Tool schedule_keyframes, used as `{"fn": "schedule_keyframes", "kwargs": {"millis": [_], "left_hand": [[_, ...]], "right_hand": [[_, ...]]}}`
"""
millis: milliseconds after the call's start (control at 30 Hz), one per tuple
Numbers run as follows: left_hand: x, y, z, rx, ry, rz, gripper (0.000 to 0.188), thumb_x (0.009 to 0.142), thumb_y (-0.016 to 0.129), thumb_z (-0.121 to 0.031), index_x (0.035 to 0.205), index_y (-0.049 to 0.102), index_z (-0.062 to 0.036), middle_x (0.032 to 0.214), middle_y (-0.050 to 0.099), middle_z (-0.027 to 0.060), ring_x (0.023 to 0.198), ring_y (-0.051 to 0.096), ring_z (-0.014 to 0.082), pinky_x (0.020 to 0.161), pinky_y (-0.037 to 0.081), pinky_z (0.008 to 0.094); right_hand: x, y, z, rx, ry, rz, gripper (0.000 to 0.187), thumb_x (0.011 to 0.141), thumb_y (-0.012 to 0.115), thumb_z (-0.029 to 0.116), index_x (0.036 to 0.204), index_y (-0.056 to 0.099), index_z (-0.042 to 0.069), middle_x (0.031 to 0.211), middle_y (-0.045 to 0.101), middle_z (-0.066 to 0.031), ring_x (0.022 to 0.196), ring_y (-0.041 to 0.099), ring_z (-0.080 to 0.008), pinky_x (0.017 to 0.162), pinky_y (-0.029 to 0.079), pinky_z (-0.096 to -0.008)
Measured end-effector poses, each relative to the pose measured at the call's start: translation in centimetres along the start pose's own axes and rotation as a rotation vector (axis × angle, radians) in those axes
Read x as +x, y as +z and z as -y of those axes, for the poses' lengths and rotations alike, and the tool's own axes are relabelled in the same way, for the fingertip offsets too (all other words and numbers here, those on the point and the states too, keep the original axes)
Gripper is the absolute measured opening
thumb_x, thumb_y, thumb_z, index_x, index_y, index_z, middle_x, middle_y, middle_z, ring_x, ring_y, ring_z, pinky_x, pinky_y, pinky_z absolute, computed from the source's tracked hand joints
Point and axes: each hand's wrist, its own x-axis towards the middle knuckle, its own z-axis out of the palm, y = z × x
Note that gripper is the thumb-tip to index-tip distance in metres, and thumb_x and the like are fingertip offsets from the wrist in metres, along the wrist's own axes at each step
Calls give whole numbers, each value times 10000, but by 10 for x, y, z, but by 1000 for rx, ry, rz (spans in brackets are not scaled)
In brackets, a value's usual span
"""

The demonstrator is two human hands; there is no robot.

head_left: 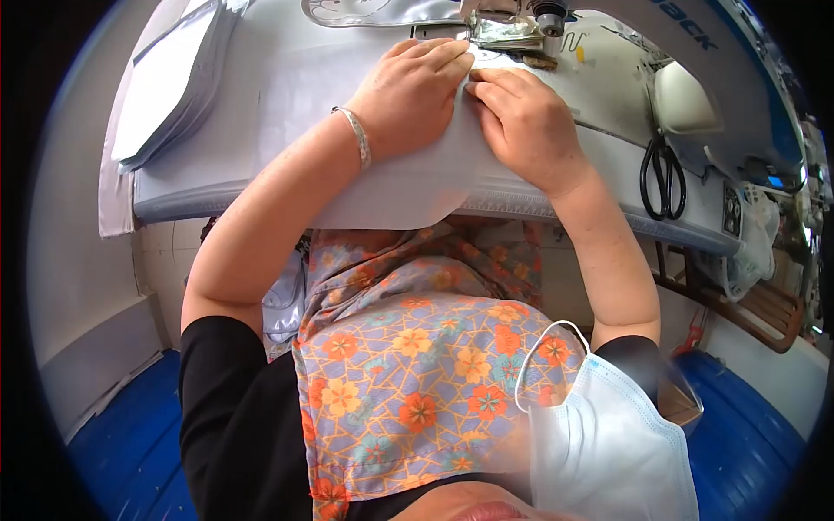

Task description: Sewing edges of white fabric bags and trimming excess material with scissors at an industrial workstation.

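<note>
A translucent white sheet (391, 195) lies on the sewing table, its near part hanging past the front edge. My left hand (408, 95) rests flat on it, fingers stretched out together and tips close to the sewing machine's needle area (473, 39). Just to the right, my right hand (528, 122) is closed, with thumb and forefinger pinched at the sheet's edge. The fingertips of both hands nearly meet. Beneath the left palm, the sheet is hidden.
The sewing machine (725, 82) spans the upper right. Black-handled scissors (662, 182) lie at the table's right front. Stacked white sheets (174, 82) occupy the left end. A piece with a grey rim (382, 16) lies at the back. A plastic bag (754, 239) hangs at right.
</note>
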Motion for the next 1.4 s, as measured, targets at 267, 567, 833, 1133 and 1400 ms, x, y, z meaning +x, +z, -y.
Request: {"fn": "schedule_keyframes", "kwargs": {"millis": [267, 567, 833, 1133, 1400], "left_hand": [[8, 6, 4, 3, -29, 27, 402, 879, 580, -97, 1273, 642, -52, 1355, 601, 125, 1290, 562, 263, 1147, 371, 468], [-39, -66, -31, -54, -25, 334, 443, 862, 623, -132, 1296, 632, -39, 1407, 576, 115, 1358, 508, 294, 1165, 358, 512], [-97, -90, 15, 174, -39, 258, 406, 841, 600, -16, 1239, 678, -41, 1326, 646, 92, 1222, 629, 275, 978, 533, 384], [-86, -77, 56, 290, -9, 140, 329, 882, 605, -72, 1192, 715, -71, 1231, 711, 63, 1141, 677, 251, 956, 551, 362], [-82, -77, 69, 345, 9, 149, 351, 883, 596, -92, 1217, 700, -63, 1252, 700, 65, 1154, 669, 255, 979, 545, 367]], "right_hand": [[1, 0, -4, -53, 18, -13, 194, 862, 672, 43, 1046, 728, 17, 1114, 720, -110, 1022, 674, -294, 900, 551, -390], [-2, -3, -7, -90, -1, 16, 251, 850, 649, 12, 1088, 726, 19, 1147, 723, -100, 1061, 667, -282, 942, 545, -392], [-2, -1, -6, -90, -1, 26, 261, 844, 641, 6, 1088, 728, 27, 1148, 724, -98, 1068, 667, -274, 952, 543, -391], [-1, 0, -1, -150, 7, 71, 319, 886, 702, 174, 1175, 699, 39, 1202, 696, -114, 1120, 638, -297, 984, 508, -414], [5, -1, 4, -146, 32, 111, 394, 901, 712, 247, 1236, 663, 44, 1289, 647, -144, 1170, 597, -326, 1004, 487, -425]]}}
